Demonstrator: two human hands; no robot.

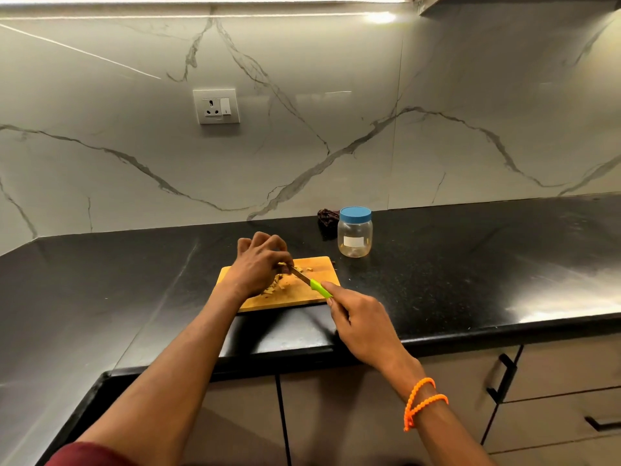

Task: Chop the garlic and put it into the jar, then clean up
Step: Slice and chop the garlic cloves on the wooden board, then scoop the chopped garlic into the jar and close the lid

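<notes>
Garlic (281, 283): pale chopped bits piled on the left-centre of the wooden cutting board (316, 290), with a few stray pieces further back toward the board's far edge. Most of the pile sits directly under my left hand (260, 264), so its full extent is hidden.

My left hand is arched over the pile, fingers curled with the tips down on the garlic (whether I am pinching a clove or only pinning it, I cannot tell).

Knife (307, 280): 1 small blade with a green handle. Long axis runs diagonally, handle near-right, tip far-left, and the tip meets the garlic just beside my left fingertips. My right hand (361, 322) holds the handle's rear end, fingers wrapped round it, index finger laid along the top.

Judgement: the next cut turns on the blade staying to the right of my left fingers; the gap looks very small.

Jar (355, 235): clear plastic, blue lid on, standing on the black counter (470, 264) beyond the board's far-right corner, nearer my right hand. Nothing transferred yet, as far as I can see.
</notes>
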